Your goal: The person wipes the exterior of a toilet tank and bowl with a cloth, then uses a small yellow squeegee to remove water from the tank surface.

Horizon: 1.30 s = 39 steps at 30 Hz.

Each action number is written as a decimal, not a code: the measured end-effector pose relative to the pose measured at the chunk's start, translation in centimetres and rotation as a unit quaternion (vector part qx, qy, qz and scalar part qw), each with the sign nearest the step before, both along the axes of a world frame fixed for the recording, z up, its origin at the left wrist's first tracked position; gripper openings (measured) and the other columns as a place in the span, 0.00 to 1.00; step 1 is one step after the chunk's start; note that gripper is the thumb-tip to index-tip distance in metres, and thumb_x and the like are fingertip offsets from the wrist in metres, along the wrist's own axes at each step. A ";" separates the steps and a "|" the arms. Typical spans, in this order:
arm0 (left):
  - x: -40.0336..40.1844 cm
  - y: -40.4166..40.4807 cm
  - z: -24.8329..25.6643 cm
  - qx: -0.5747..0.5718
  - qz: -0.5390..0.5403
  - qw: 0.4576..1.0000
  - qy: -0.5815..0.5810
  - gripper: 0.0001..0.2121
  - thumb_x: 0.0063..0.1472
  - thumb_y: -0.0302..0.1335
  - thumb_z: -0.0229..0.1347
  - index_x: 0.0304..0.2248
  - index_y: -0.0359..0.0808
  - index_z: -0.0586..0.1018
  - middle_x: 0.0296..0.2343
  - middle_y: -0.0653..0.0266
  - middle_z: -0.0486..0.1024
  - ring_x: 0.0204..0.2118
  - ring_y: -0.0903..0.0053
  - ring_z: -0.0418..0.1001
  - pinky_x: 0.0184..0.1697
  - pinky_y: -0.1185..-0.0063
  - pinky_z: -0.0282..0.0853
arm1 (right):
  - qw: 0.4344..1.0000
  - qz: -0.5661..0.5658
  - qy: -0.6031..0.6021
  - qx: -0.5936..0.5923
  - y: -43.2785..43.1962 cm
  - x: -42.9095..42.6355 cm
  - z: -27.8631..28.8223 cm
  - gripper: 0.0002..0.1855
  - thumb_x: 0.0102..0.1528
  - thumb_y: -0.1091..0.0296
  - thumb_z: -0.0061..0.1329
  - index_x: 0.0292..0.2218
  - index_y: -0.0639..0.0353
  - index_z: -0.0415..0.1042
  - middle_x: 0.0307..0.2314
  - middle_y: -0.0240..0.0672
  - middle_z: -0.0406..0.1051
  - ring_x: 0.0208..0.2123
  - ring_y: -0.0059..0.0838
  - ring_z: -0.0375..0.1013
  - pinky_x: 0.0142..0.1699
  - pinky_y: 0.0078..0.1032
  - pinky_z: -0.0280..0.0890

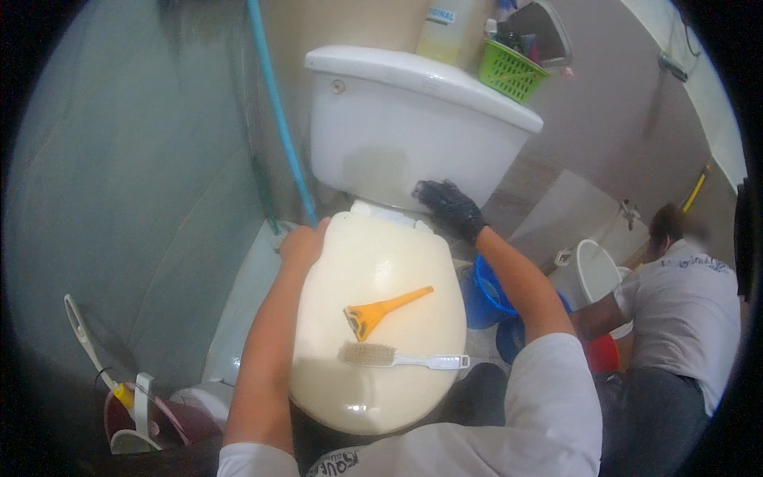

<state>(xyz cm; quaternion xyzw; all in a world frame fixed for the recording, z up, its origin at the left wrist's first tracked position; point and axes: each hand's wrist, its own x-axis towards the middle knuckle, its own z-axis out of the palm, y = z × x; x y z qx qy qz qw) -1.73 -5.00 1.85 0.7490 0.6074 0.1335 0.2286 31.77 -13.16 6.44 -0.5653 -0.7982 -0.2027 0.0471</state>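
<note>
My right hand [451, 207], in a black glove with pale wet patches, is against the lower front of a white toilet tank [369, 113]. Its palm side is hidden, so anything under it is out of sight. My bare left hand [302, 245] lies at the back left edge of the closed cream toilet lid [381, 399], by the foot of a blue pole [277, 107]; its fingertips are hidden. On the lid are an orange plastic-handled scraper [381, 307] and a white-handled scrub brush [411, 359] with tan bristles.
A bottle of yellowish liquid [440, 36] and a green basket of toiletries [512, 70] stand on the tank. A co-worker [679, 310] bends at right beside blue buckets [486, 292], a white bucket [596, 268] and a red container [602, 352]. A maroon bucket [191, 420] sits lower left.
</note>
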 end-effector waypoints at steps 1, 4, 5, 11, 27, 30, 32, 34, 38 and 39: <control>-0.1 0.1 -0.5 -0.004 0.005 1.000 0.010 0.34 0.60 0.54 0.33 0.33 0.28 0.78 0.34 0.44 0.73 0.39 0.54 0.71 0.44 0.65 0.63 | 0.999 -0.028 -0.010 -0.020 -0.8 0.1 1.0 0.32 0.48 0.66 0.47 0.54 0.52 0.56 0.55 0.41 0.53 0.58 0.36 0.50 0.61 0.40 0.42; 0.3 0.0 -0.6 0.001 -0.011 1.000 0.010 0.35 0.59 0.55 0.33 0.32 0.26 0.77 0.34 0.43 0.73 0.40 0.53 0.71 0.44 0.65 0.63 | 0.959 -0.111 -0.031 0.260 -1.9 1.9 5.9 0.31 0.51 0.58 0.45 0.54 0.61 0.55 0.55 0.47 0.52 0.58 0.42 0.48 0.60 0.45 0.42; -0.6 0.0 -0.2 -0.005 -0.007 1.000 0.015 0.36 0.59 0.55 0.32 0.32 0.25 0.77 0.34 0.42 0.73 0.40 0.53 0.71 0.44 0.65 0.63 | 0.945 -0.112 -0.014 0.307 -1.5 0.8 7.5 0.31 0.52 0.58 0.43 0.54 0.61 0.55 0.55 0.48 0.51 0.58 0.45 0.47 0.60 0.46 0.41; 0.3 0.5 -0.6 0.020 0.010 0.999 0.024 0.36 0.60 0.55 0.31 0.31 0.25 0.77 0.34 0.41 0.73 0.41 0.52 0.70 0.45 0.65 0.62 | 0.993 -0.095 0.070 -0.028 -5.0 4.2 -4.3 0.29 0.55 0.59 0.38 0.56 0.59 0.52 0.54 0.45 0.52 0.58 0.42 0.49 0.61 0.42 0.40; 0.3 0.6 0.0 -0.022 0.020 0.999 0.019 0.36 0.59 0.55 0.32 0.36 0.25 0.76 0.38 0.41 0.71 0.43 0.53 0.69 0.48 0.68 0.60 | 0.954 -0.080 0.166 0.235 -3.4 2.5 -3.4 0.23 0.46 0.72 0.43 0.46 0.60 0.64 0.43 0.46 0.65 0.44 0.45 0.63 0.49 0.37 0.59; 1.1 0.4 -0.3 0.000 0.005 0.999 0.032 0.36 0.59 0.55 0.31 0.36 0.25 0.76 0.38 0.42 0.71 0.43 0.53 0.69 0.48 0.68 0.60 | 0.960 0.012 0.188 0.209 -3.7 0.7 -4.6 0.23 0.49 0.72 0.41 0.49 0.62 0.63 0.45 0.49 0.63 0.49 0.46 0.61 0.54 0.37 0.55; -0.9 1.6 -1.8 0.004 0.006 1.000 0.008 0.36 0.59 0.55 0.31 0.37 0.26 0.76 0.37 0.41 0.71 0.43 0.53 0.69 0.48 0.68 0.60 | 0.975 0.040 0.183 0.117 -4.0 -6.4 -3.4 0.20 0.57 0.72 0.34 0.50 0.64 0.61 0.48 0.50 0.60 0.53 0.44 0.57 0.57 0.35 0.53; -0.6 1.6 -2.1 0.007 -0.008 1.000 -0.012 0.36 0.59 0.55 0.31 0.37 0.27 0.76 0.37 0.41 0.72 0.43 0.53 0.69 0.48 0.68 0.60 | 0.974 0.070 0.203 -0.078 -4.0 -11.1 -1.3 0.15 0.52 0.64 0.42 0.41 0.60 0.67 0.42 0.50 0.64 0.46 0.46 0.63 0.50 0.37 0.58; 0.7 0.8 -0.5 0.013 -0.021 1.000 0.007 0.36 0.59 0.56 0.30 0.38 0.29 0.76 0.36 0.41 0.72 0.43 0.53 0.69 0.48 0.68 0.60 | 0.944 0.172 0.281 -0.027 -6.8 -13.3 -0.2 0.19 0.44 0.48 0.51 0.31 0.54 0.71 0.34 0.43 0.68 0.35 0.44 0.66 0.39 0.39 0.60; 0.0 0.5 -0.2 0.012 -0.013 1.000 0.023 0.36 0.59 0.56 0.30 0.38 0.29 0.76 0.36 0.41 0.72 0.43 0.53 0.69 0.48 0.68 0.60 | 0.933 0.165 0.303 -0.099 -8.4 -13.5 1.3 0.21 0.44 0.47 0.51 0.31 0.54 0.71 0.33 0.43 0.68 0.34 0.44 0.66 0.38 0.39 0.59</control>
